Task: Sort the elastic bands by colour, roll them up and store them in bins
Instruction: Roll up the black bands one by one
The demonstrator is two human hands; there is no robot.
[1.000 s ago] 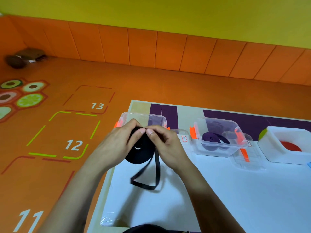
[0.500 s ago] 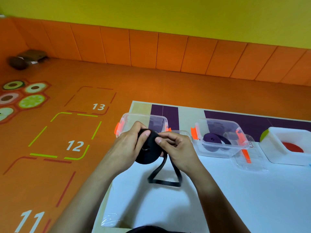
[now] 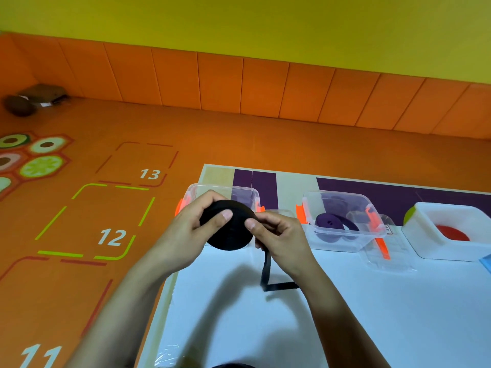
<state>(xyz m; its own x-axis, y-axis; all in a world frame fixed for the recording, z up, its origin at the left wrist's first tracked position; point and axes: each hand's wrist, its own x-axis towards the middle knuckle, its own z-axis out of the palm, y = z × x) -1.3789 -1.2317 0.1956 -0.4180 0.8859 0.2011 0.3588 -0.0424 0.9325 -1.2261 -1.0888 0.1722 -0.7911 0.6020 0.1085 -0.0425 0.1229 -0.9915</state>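
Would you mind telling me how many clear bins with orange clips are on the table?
2: the left bin behind the black roll, the right bin holding purple bands. More may sit beyond the right edge.

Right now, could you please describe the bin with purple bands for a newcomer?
Along the white table's far edge stands a row of containers. The clear bin with orange latches, left of the white tub, is the only one holding purple rolls.

One head-worn wide-angle view, forward and downward, close above the white table, orange floor beyond.
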